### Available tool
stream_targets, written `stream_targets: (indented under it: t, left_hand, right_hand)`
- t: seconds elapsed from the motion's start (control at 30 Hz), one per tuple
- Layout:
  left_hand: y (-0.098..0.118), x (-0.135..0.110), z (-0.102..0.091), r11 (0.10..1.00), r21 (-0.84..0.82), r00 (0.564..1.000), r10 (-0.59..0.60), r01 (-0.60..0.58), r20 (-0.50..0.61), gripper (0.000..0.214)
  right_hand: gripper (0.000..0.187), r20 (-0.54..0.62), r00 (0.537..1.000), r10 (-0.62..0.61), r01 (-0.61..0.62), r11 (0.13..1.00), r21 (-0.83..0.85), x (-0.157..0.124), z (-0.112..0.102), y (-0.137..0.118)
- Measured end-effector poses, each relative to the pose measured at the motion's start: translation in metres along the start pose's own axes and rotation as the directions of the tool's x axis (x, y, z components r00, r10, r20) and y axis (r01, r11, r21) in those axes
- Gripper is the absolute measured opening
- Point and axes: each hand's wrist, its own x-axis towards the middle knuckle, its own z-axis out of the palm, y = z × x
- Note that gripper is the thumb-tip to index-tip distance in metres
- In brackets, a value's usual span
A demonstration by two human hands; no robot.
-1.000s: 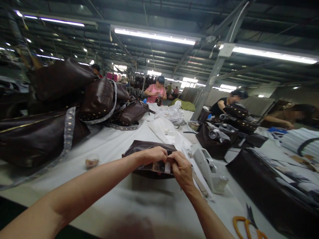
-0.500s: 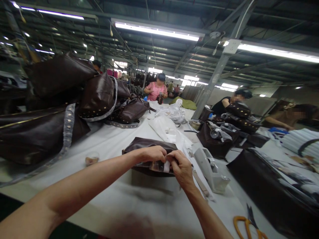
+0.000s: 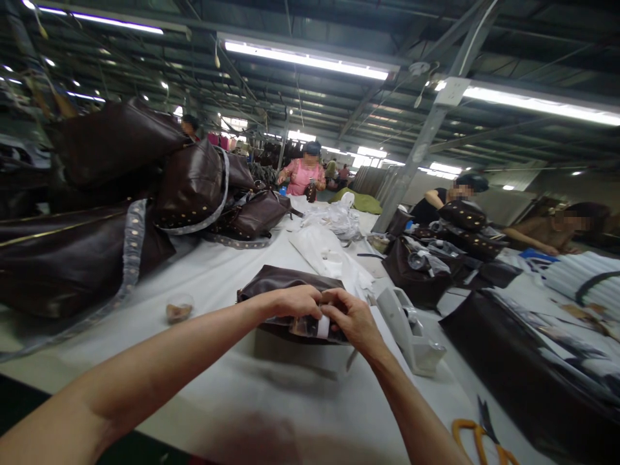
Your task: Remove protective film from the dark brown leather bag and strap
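A dark brown leather bag (image 3: 271,281) lies in front of me on the white-covered table. My left hand (image 3: 300,302) is closed at the bag's near upper edge, its fingertips bent down over a clear plastic piece. Close beside it, my right hand (image 3: 346,316) pinches at the same spot, thumb and forefinger nearly meeting the left fingers. What lies between the fingertips is too small to make out. Below them a small white tag or tape strip (image 3: 323,326) shows against the plastic. The bag's lower front is in shadow.
Brown bags (image 3: 194,181) with studded straps are piled at the left. A small clear cup (image 3: 179,309) stands left of my arm. To the right are a white tape dispenser (image 3: 411,336), orange-handled scissors (image 3: 484,433) and a large dark bag (image 3: 508,361). Co-workers stand beyond.
My right hand has shifted slightly, its fingers turning toward the left hand and uncovering more of the white tag. The left hand stays nearly in place, and the bag has hardly moved.
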Motion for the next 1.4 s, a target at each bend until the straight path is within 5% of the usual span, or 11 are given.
stream_targets:
  t: [0.2, 0.4, 0.53, 0.63, 0.77, 1.03, 1.4]
  left_hand:
    - [-0.005, 0.003, -0.002, 0.999, 0.021, 0.998, -0.026, 0.028, -0.062, 0.015]
    - [-0.004, 0.001, -0.002, 0.998, 0.042, 0.998, -0.035, 0.037, -0.053, 0.018]
    - [-0.005, 0.0, 0.0, 0.998, 0.057, 0.997, -0.027, 0.031, -0.066, 0.015]
    - [-0.006, 0.0, 0.0, 0.998, 0.064, 0.996, -0.024, 0.029, -0.082, 0.016]
    - [-0.006, 0.002, -0.002, 0.997, 0.068, 0.996, -0.014, 0.02, -0.091, 0.019]
    - [-0.002, 0.002, -0.012, 0.998, 0.027, 0.996, -0.058, 0.056, 0.065, 0.014]
    - [0.002, 0.001, -0.005, 0.991, -0.105, 0.995, -0.081, 0.086, 0.058, 0.011]
  right_hand:
    - [0.023, -0.065, 0.997, 0.03, -0.027, 0.999, 0.043, 0.005, 0.002, 0.001]
    - [0.031, 0.191, 0.976, 0.103, -0.135, 0.977, 0.164, 0.01, -0.01, -0.001]
    - [0.02, 0.171, 0.976, 0.131, -0.128, 0.991, -0.026, 0.015, -0.014, -0.001]
    - [0.012, 0.1, 0.995, -0.027, 0.047, 0.976, -0.211, 0.015, -0.013, 0.001]
    - [0.012, 0.052, 0.959, -0.278, 0.28, 0.904, -0.324, 0.009, -0.007, 0.003]
    - [0.018, -0.047, 0.929, -0.367, 0.324, 0.867, -0.379, 0.002, 0.004, 0.006]
    - [0.018, -0.022, 0.839, -0.543, 0.502, 0.79, -0.351, -0.005, 0.002, 0.015]
